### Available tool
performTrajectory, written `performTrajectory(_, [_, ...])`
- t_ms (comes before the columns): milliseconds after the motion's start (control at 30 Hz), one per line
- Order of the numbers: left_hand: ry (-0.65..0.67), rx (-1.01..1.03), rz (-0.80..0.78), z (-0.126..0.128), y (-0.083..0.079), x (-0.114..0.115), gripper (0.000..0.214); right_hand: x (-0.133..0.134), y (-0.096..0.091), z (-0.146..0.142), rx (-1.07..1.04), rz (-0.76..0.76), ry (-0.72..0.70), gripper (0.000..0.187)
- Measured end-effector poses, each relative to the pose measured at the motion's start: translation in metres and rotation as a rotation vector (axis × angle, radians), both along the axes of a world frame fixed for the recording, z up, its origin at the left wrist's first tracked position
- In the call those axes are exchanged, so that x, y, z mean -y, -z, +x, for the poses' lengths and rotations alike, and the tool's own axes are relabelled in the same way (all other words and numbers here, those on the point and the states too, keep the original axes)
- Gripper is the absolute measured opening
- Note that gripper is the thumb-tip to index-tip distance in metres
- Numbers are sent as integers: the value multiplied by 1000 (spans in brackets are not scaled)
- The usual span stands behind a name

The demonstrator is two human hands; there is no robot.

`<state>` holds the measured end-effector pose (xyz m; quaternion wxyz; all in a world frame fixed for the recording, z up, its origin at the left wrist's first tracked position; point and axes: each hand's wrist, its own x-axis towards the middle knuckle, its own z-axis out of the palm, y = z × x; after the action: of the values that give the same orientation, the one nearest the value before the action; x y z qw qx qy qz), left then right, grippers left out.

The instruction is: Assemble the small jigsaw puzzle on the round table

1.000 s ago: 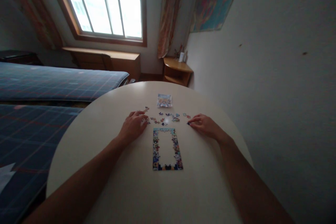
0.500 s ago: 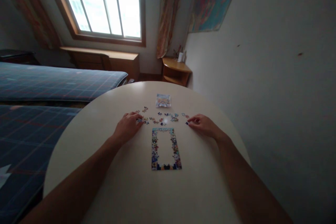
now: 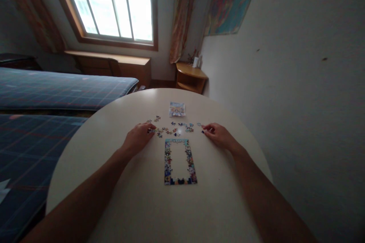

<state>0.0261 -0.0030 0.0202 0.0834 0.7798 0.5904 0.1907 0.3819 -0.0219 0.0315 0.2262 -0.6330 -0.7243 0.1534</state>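
Note:
My left hand (image 3: 139,136) is at the left end of the loose jigsaw pieces (image 3: 188,130), its fingers bent together around a small puzzle piece (image 3: 149,131) that they mostly cover. Across the pile, my right hand (image 3: 218,135) pinches a dark blue puzzle piece (image 3: 203,132) at the table surface. Between my forearms lies the jigsaw border (image 3: 167,163), a joined rectangular frame of colourful pieces with the white tabletop showing through its middle. Just beyond the loose pieces is a small printed picture sheet or packet (image 3: 177,109).
The round white table (image 3: 137,201) has a curved edge. Plaid mattresses (image 3: 57,89) are to its left, and a bare wall (image 3: 299,95) runs along the right. A wooden corner shelf (image 3: 191,70) and a desk (image 3: 134,60) stand beyond, below the window (image 3: 111,3).
My left fingers have shifted slightly, drawing in over a piece at the pile's left end. My right hand has moved slightly up and left with the dark blue piece.

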Motion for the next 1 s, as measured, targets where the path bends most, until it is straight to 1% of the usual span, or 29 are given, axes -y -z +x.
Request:
performTrajectory(133, [-16, 6, -32, 1, -4, -1, 25, -1, 2, 3, -5, 41, 45, 29])
performTrajectory(267, [-33, 2, -57, -3, -10, 1, 29, -2, 4, 11, 2, 19, 152, 26])
performTrajectory(367, [-67, -20, -71, -9, -13, 2, 27, -3, 4, 14, -6, 2, 197, 25])
performTrajectory(500, [-126, -74, -124, -16, -16, 3, 29, -3, 5, 12, -18, -13, 191, 26])
performTrajectory(633, [-139, -97, -150, -19, -18, 2, 30, -3, 5, 9, -22, -24, 166, 25])
performTrajectory(1000, [-224, -187, -86, -36, -16, -2, 31, -4, 5, 4, 11, -59, 115, 21])
